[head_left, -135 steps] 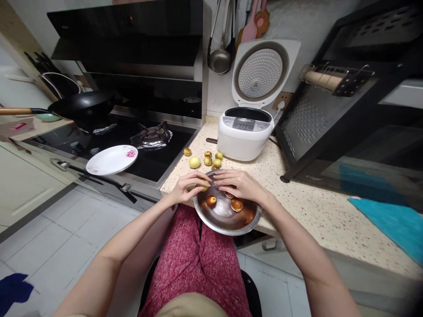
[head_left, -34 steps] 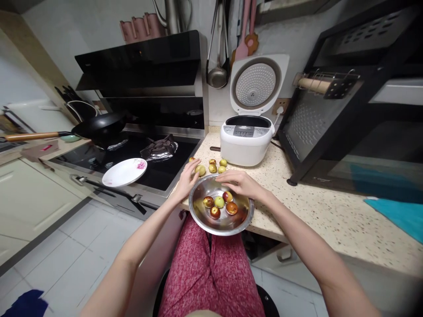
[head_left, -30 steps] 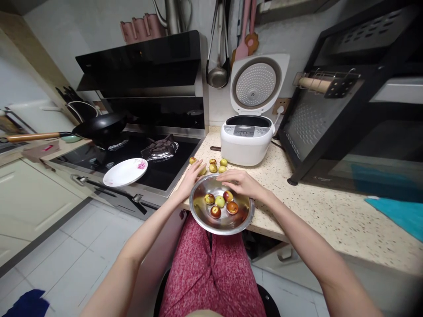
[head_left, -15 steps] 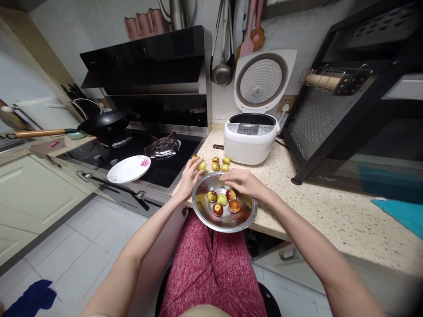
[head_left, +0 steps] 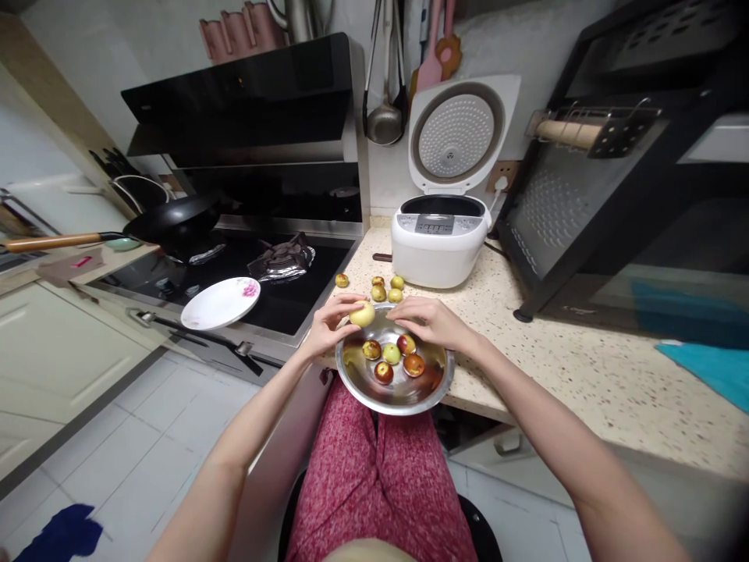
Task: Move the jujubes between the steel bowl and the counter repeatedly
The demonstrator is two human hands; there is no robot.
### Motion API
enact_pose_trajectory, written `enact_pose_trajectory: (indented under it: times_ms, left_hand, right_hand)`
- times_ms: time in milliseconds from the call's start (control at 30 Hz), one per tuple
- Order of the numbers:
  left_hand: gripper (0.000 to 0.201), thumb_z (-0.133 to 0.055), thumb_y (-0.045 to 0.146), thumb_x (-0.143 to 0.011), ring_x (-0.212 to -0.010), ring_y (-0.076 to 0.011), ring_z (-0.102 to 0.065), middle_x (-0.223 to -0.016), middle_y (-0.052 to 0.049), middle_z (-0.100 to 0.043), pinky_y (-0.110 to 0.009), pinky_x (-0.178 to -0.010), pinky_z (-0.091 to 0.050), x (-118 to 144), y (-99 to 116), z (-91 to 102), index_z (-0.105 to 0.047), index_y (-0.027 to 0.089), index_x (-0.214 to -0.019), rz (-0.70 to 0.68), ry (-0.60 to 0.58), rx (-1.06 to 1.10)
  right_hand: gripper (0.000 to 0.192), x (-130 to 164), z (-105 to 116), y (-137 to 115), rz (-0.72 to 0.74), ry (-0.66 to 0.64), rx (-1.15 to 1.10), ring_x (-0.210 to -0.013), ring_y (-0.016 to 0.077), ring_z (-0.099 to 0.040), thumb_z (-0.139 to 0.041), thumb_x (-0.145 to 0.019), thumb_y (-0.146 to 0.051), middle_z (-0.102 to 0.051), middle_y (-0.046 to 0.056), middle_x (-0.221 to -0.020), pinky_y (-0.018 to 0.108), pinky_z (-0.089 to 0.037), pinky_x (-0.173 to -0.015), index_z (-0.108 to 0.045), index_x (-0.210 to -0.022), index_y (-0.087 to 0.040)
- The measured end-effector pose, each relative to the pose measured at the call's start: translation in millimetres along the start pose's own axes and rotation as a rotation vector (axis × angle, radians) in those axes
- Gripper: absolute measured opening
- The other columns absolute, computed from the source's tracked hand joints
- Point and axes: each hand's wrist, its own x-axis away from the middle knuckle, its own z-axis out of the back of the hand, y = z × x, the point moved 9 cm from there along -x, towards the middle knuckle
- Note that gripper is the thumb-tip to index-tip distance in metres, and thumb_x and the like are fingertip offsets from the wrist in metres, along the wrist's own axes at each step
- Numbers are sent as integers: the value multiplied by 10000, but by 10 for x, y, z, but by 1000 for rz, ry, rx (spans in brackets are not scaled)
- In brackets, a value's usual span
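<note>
**Pale fruit held over a metal bowl at the kitchen table**

We look down from head height at a speckled table (head_left: pixel 585 375) beside a black stove (head_left: pixel 246 281). At the back of the table stands a white rice cooker (head_left: pixel 440 248) with its lid up. A white plate (head_left: pixel 219 303) sits on the stove's front edge.

At the table's near edge, above our red-patterned lap, rests a round metal bowl (head_left: pixel 356 386). Four small reddish and green fruits (head_left: pixel 391 355) lie inside it. Four more loose fruits (head_left: pixel 379 292) lie on the table between the bowl and the cooker.

Our left hand (head_left: pixel 328 328) has its grip closed on one pale yellow fruit (head_left: pixel 362 314), held just above the bowl's far rim. Our right hand (head_left: pixel 430 321) hovers over the bowl, fingers loosely curled, grasping nothing, its fingertips near the held fruit.
</note>
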Motion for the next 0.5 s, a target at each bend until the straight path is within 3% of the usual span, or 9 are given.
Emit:
enact_pose_trajectory:
  times_ms: [267, 500]
  left_hand:
    - [395, -779, 501, -886, -1288, -326, -655, -1351, -139, -703, -567, -1114, -512, 32, -152, -62, -780, 281, -1214, 222, -140, -44]
    - [308, -705, 512, -940, -1304, -333, -644, -1201, -125, -780, -622, -1141, -478, -22, -101, -139, -825, 256, -1063, 214, -241, -57]
  right_hand:
    - [223, 2, 7, 8, -13, -9, 12, -1026, 212, -748, -615, -1008, -213, -804, 57, -1118, 426, -602, -949, -788, -1137, -267]
    - [222, -7, 14, -27, -3, -13, 11, -1014, 209, -751, -613, -1007, -210, -807, 56, -1105, 418, -601, -948, -791, -1131, -260]
